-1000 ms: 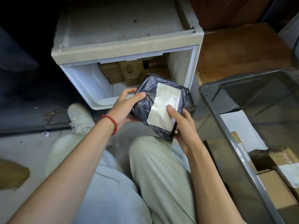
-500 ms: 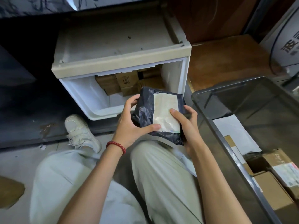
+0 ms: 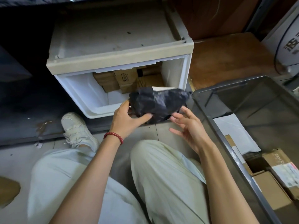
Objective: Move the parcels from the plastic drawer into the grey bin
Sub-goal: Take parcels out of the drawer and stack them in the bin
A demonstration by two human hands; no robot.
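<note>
Left hand (image 3: 127, 118) has the dark grey parcel (image 3: 159, 102): thumb pressed across the near face, fingers curled round its left edge, a firm grip. The parcel sits mid-frame, in the air, right over the front lip of the white plastic drawer (image 3: 77, 88), and its right end nearly reaches the corner of the grey bin (image 3: 242, 101). It's crumpled and tipped away from the camera, with a strip of white label showing along its top edge.

Right hand (image 3: 188, 126) is wide open, fingers spread and relaxed, holding nothing. It hangs just below and right of the parcel; whether the fingertips touch the wrapping, I can't tell.

Deeper in the drawer, upper centre, brown cardboard boxes (image 3: 119, 80) are stacked against the back. Over at the right edge the bin already holds cardboard boxes (image 3: 273, 189) and a flat white packet (image 3: 233, 131).

A red bead bracelet (image 3: 114, 136) circles the left wrist. Pale trousers fill the lower frame, and a white shoe (image 3: 77, 128) rests on the floor at left.
</note>
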